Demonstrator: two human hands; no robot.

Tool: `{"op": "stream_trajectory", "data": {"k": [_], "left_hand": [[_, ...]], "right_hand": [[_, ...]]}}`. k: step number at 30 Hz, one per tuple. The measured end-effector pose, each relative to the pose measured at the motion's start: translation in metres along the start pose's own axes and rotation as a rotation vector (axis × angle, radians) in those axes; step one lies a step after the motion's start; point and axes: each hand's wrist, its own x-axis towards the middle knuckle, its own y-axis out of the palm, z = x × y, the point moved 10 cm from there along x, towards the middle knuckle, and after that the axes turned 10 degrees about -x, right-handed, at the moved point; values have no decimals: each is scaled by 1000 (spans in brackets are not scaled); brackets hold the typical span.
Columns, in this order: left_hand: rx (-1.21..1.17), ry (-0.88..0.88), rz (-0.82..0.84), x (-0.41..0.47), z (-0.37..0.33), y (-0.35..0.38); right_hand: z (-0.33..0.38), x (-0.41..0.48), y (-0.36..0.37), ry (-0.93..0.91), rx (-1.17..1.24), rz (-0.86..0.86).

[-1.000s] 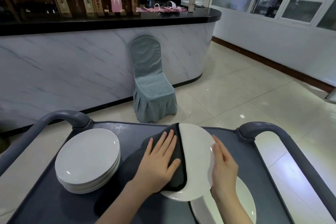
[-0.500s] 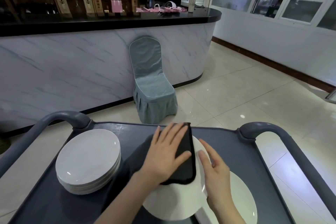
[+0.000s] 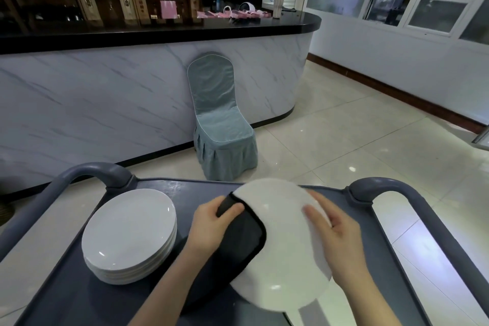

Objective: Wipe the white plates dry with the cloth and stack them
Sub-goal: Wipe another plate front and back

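White plate (image 3: 280, 241) tilted, right hand (image 3: 336, 241) gripping its rim, left hand (image 3: 211, 227) clutching the cloth (image 3: 243, 241).

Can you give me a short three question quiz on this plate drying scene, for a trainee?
1. True or false: the left hand holds the dark cloth against the plate being wiped.
2. Where does the stack of white plates sit on the grey cart?
A. On the person's left side
B. On the person's right side
C. On the floor beside the chair
3. Fill in: the right hand steadies the wiped plate at its ____ edge.

Key: 1 true; 2 A; 3 right.
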Motion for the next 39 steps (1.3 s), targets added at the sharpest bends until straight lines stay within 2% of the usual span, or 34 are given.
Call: {"op": "stream_trajectory", "data": {"k": [2,3,6,8,10,12,13,15,20,22,23,26,29,32,34,37,39], "left_hand": [[-89,-67,-105,-17,24,-3],[-120,-86,-122,-24,30,-1],[-104,-51,-148,-17,20,-5],[-31,60,-56,-3,-8,-3],[164,159,144,5,-32,14],[321,204,267,6,-41,26],[311,185,272,7,-40,24],[157,98,169,10,-32,10],[-291,-193,-443,-30,26,-12],[-416,-309,-545,-48,49,1],[-462,-331,-556,-50,56,3],[-445,-277,-556,-42,52,-18],[-260,-76,-508,-29,23,-42],[-24,98,-342,-17,-9,-39],[101,193,-202,-8,-26,-29],[216,269,52,-2,-44,-2],[202,227,113,0,-42,3]], "right_hand": [[-12,-2,-13,87,67,-127],[-15,-2,-14,102,61,-135],[-12,-1,2,53,26,-11],[-1,-2,19,-31,-25,141],[6,-7,39,-91,-100,291],[8,-6,47,-89,-124,342],[11,-3,44,-79,-116,321],[16,3,28,-58,-66,212],[4,-22,12,119,220,-355],[-3,-43,26,186,218,-480],[-6,-46,32,193,205,-473],[-24,-29,36,222,138,-264],[-27,-8,28,183,0,-69],[6,5,38,-120,-346,151],[18,8,50,-272,-462,301],[17,7,62,-271,-391,469],[20,6,61,-253,-316,444]]}}
